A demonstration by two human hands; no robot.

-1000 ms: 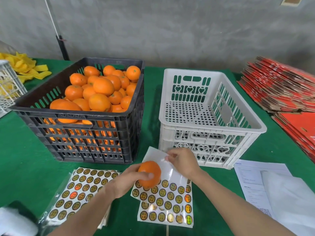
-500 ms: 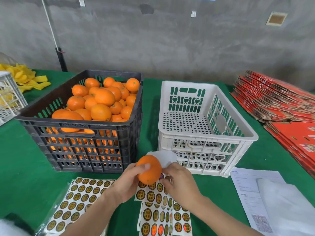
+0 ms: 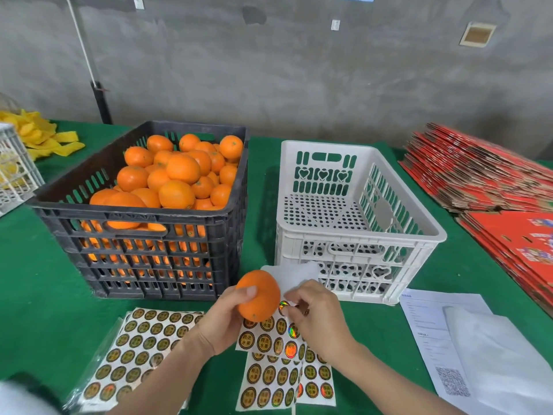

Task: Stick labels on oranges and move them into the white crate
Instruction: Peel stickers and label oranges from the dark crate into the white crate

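Note:
My left hand (image 3: 221,322) grips an orange (image 3: 259,295) in front of the two crates. My right hand (image 3: 317,313) pinches a round gold label (image 3: 283,307) at the top of a sticker sheet (image 3: 269,339), right beside the orange. The sheet's peeled white end curls up behind the orange. A black crate (image 3: 143,235) at left is heaped with oranges. At right stands the white crate (image 3: 359,232), with nothing inside it.
More label sheets (image 3: 140,345) lie at front left and under my hands on the green table (image 3: 36,280). White papers (image 3: 449,333) lie at front right, red flat cartons (image 3: 493,181) at far right, yellow wrappers (image 3: 42,136) and another white basket (image 3: 15,172) at far left.
The orange has risen slightly in my left hand. My right hand moved from the sheet's peeled white end down to a label next to the orange. The camera tilted up.

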